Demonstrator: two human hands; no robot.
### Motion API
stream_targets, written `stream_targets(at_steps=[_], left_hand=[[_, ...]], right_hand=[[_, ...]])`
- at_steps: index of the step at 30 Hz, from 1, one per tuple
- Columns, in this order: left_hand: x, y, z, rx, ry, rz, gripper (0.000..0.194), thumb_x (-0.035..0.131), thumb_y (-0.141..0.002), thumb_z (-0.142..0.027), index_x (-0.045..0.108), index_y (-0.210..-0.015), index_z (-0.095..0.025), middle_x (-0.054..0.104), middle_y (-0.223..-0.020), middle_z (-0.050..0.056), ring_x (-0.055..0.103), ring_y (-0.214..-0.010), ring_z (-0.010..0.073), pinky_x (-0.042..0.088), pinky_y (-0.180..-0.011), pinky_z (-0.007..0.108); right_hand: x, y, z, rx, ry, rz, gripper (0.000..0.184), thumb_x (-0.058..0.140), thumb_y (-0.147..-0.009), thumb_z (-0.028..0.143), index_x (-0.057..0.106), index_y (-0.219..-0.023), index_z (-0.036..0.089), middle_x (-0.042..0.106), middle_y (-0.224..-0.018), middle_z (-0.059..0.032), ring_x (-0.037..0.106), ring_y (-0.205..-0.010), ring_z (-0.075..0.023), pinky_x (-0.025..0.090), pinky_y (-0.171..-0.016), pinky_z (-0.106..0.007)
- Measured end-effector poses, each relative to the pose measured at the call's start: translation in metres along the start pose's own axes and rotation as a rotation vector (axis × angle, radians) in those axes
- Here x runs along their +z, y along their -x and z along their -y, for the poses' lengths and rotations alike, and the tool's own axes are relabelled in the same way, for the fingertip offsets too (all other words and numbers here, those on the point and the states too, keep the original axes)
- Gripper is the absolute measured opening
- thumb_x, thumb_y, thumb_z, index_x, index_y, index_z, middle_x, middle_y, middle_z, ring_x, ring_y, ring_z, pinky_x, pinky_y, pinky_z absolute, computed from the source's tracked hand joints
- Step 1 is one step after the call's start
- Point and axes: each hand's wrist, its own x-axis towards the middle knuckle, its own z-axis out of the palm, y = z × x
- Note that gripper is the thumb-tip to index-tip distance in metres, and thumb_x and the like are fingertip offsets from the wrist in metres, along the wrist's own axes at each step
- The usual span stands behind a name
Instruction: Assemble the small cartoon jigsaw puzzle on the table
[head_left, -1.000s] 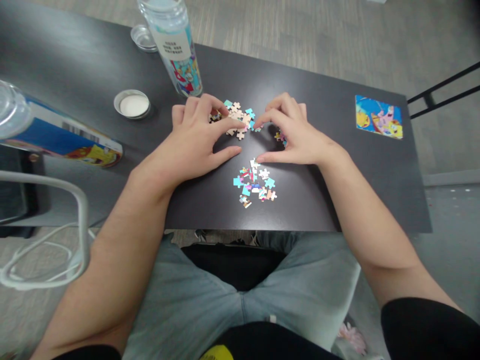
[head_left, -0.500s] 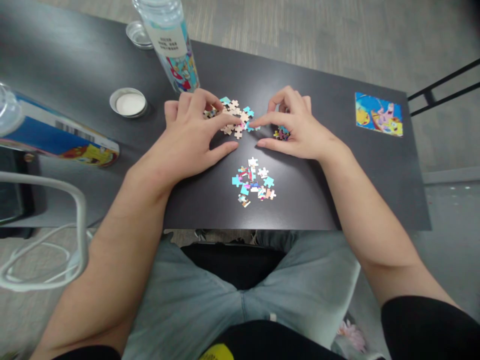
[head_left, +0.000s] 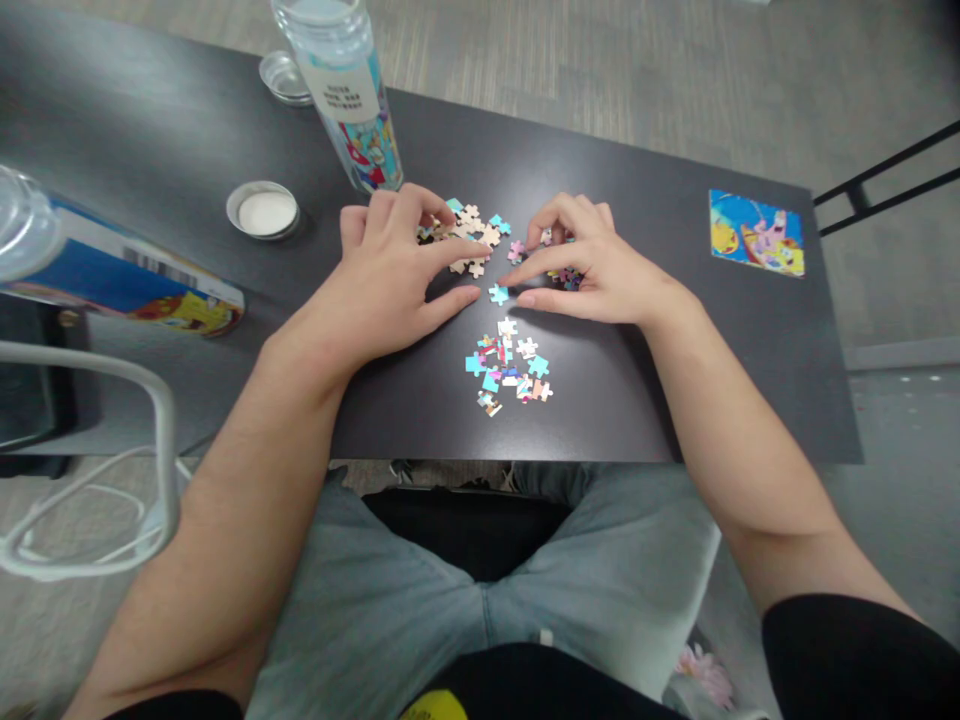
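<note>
My left hand [head_left: 405, 265] rests with fingers apart over the left side of a pile of jigsaw pieces [head_left: 471, 222], mostly pale and light blue. My right hand [head_left: 577, 262] is open too, its index fingertip touching or just beside a single light blue jigsaw piece [head_left: 498, 294]. A pink jigsaw piece [head_left: 516, 251] lies by its curled fingers. Darker jigsaw pieces [head_left: 566, 277] show partly beneath that hand, the rest hidden. Nearer me lies a separate group of jigsaw pieces [head_left: 510, 370] in blue, white and red.
A clear bottle [head_left: 352, 110] with a printed label stands behind my left hand. Another labelled bottle [head_left: 150, 270] is at the left. Two round lids [head_left: 262, 211] lie between them. A cartoon picture card [head_left: 757, 233] lies at the right. A white curved bar [head_left: 161, 420] is at lower left.
The light blue piece under my right index finger has slid toward me, out of the pile. A pink piece now shows beside that hand. My left hand stays almost in place.
</note>
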Motion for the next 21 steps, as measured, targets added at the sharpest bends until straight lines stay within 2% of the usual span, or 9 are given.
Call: stream_targets(at_steps=[2,4,7,9,12,14,18,21], left_hand=[[0.0,0.0,0.0,-0.011,-0.004,0.007,0.058,0.058,-0.122,-0.072,0.09,-0.161,-0.044,0.07,-0.17,0.01,0.05,-0.157,0.0518,0.033,-0.135,0.085],[0.0,0.001,-0.003,-0.013,-0.01,0.011,0.058,0.059,-0.122,-0.074,0.089,-0.163,-0.045,0.07,-0.172,0.01,0.05,-0.159,0.0524,0.033,-0.136,0.085],[0.001,0.003,-0.017,-0.032,-0.03,0.02,0.057,0.063,-0.123,-0.07,0.084,-0.169,-0.044,0.067,-0.178,0.013,0.052,-0.164,0.0546,0.035,-0.138,0.084],[0.002,0.003,-0.03,-0.064,-0.057,0.028,0.057,0.069,-0.122,-0.062,0.079,-0.175,-0.041,0.064,-0.183,0.016,0.053,-0.168,0.0565,0.035,-0.14,0.083],[0.004,0.002,-0.045,-0.098,-0.079,0.034,0.064,0.079,-0.119,-0.057,0.071,-0.18,-0.041,0.062,-0.186,0.018,0.052,-0.174,0.0584,0.036,-0.142,0.082],[0.004,0.002,-0.046,-0.092,-0.067,0.042,0.07,0.086,-0.115,-0.058,0.068,-0.182,-0.041,0.061,-0.186,0.019,0.052,-0.174,0.0595,0.037,-0.142,0.082],[0.001,0.002,-0.036,-0.048,-0.032,0.064,0.077,0.093,-0.11,-0.067,0.07,-0.178,-0.041,0.061,-0.185,0.02,0.051,-0.172,0.0619,0.036,-0.141,0.084],[0.0,0.003,-0.025,-0.048,-0.031,0.051,0.079,0.094,-0.108,-0.075,0.072,-0.176,-0.042,0.062,-0.184,0.019,0.053,-0.169,0.0625,0.037,-0.14,0.082]], right_hand=[[-0.001,0.0,0.001,-0.034,-0.033,0.009,0.049,0.08,-0.123,0.078,0.102,-0.142,0.039,0.078,-0.155,-0.0163,0.069,-0.141,-0.0464,0.047,-0.135,-0.081],[-0.001,0.0,0.001,-0.018,-0.026,-0.021,0.049,0.081,-0.123,0.074,0.099,-0.151,0.038,0.078,-0.155,-0.0172,0.07,-0.144,-0.0487,0.047,-0.134,-0.081],[0.002,-0.001,-0.002,0.104,0.057,-0.09,0.053,0.078,-0.125,0.067,0.091,-0.167,0.037,0.079,-0.156,-0.0183,0.069,-0.145,-0.0512,0.047,-0.134,-0.081],[0.005,-0.002,-0.005,0.165,0.103,-0.114,0.051,0.078,-0.125,0.063,0.089,-0.168,0.037,0.078,-0.157,-0.0183,0.068,-0.146,-0.0517,0.048,-0.134,-0.081],[0.008,-0.003,-0.005,0.182,0.107,-0.116,0.046,0.08,-0.124,0.06,0.092,-0.163,0.038,0.079,-0.154,-0.0178,0.068,-0.146,-0.0513,0.049,-0.132,-0.08],[0.007,-0.002,-0.003,0.18,0.106,-0.106,0.042,0.078,-0.126,0.059,0.094,-0.159,0.039,0.08,-0.154,-0.0171,0.068,-0.146,-0.0499,0.048,-0.132,-0.079],[-0.003,0.004,-0.006,0.143,0.135,-0.113,0.036,0.076,-0.129,0.057,0.102,-0.144,0.036,0.081,-0.153,-0.0178,0.07,-0.142,-0.0466,0.046,-0.13,-0.077],[-0.013,0.01,-0.017,0.153,0.153,-0.124,0.038,0.076,-0.128,0.062,0.103,-0.132,0.036,0.082,-0.151,-0.0173,0.071,-0.14,-0.0472,0.047,-0.129,-0.078]])
